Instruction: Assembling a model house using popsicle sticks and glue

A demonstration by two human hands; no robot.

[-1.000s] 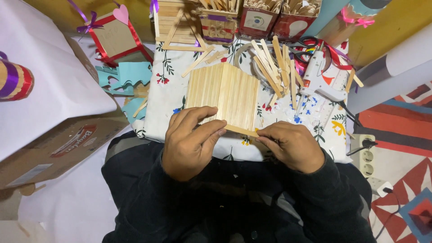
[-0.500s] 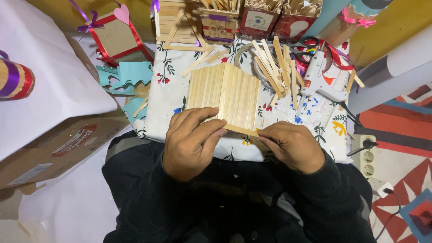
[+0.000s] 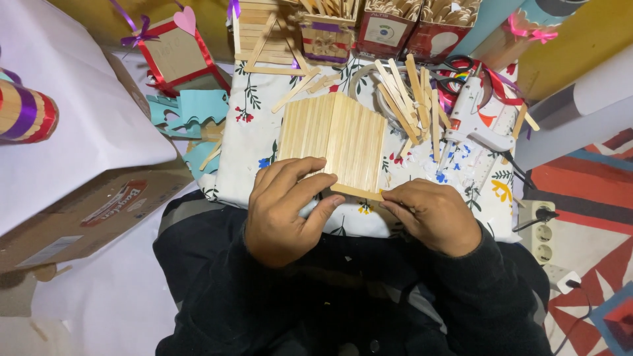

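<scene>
**Holding of a folded stick panel over the desk**

Resting on the flowered cloth (image 3: 250, 165) that covers the desk, the craft-stick panel (image 3: 333, 138) sits just in front of the person, formed of two flat sections of pale wooden sticks meeting at a raised ridge down the middle. Its near edge lies between both hands.

The left hand (image 3: 287, 211) lies over the panel's near left corner, fingers curled on top and thumb pressing toward the lower edge; its grip is closed on the panel. The right hand (image 3: 432, 214) pinches the near right corner with its fingertips, grip likewise closed on the panel.

Beyond the panel, loose sticks (image 3: 405, 99) lie fanned across the cloth, just beside its far right edge. A white glue gun (image 3: 471, 115) lies to the right of them, near scissors (image 3: 455, 69) and red ribbon (image 3: 498, 82). Boxes of sticks (image 3: 386, 26) stand along the far edge. To the left are blue paper cut-outs (image 3: 194, 112), a red-framed card with a pink heart (image 3: 171, 53), and a cardboard box (image 3: 86, 211). A power strip (image 3: 544, 234) lies on the patterned floor at right.
</scene>
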